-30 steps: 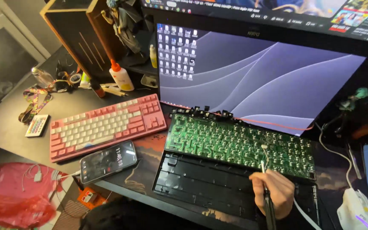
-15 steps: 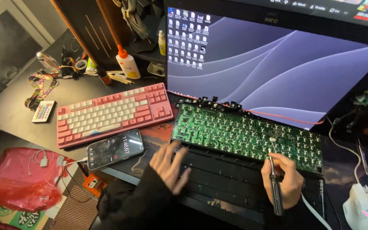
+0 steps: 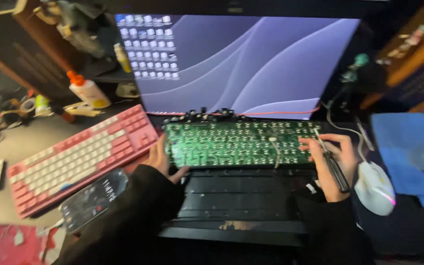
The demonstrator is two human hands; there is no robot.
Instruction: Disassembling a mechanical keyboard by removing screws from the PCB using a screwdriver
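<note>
Right fingers (image 3: pixel 320 147): curled around a dark screwdriver (image 3: pixel 333 167), its shaft lying across the palm and pointing down toward the wrist.
Right hand (image 3: pixel 331 164): at the right end of the green circuit board (image 3: pixel 236 143), fingertips touching its edge.
Left fingers (image 3: pixel 162 147): loosely spread, pinching nothing, thumb pointing toward the board.
Left hand (image 3: pixel 164 159): rests against the left end of the circuit board, in a dark sleeve (image 3: pixel 133 216).
Circuit board: lies flat on the table (image 3: pixel 50 130), just below the monitor (image 3: pixel 241 61), between the two hands.
Black keyboard case (image 3: pixel 244 201): directly below the circuit board, touching its lower edge, open side up.
Pink keyboard (image 3: pixel 82 157): left of the circuit board, angled, just beside the left hand.
Phone (image 3: pixel 94 198): below the pink keyboard, left of the case, screen up.
White mouse (image 3: pixel 375 189): right of the circuit board, near the right hand.
Blue cloth (image 3: pixel 408 152): further right of the board, beyond the mouse.
White bottle with orange cap (image 3: pixel 87 89): up and left of the board, behind the pink keyboard.
</note>
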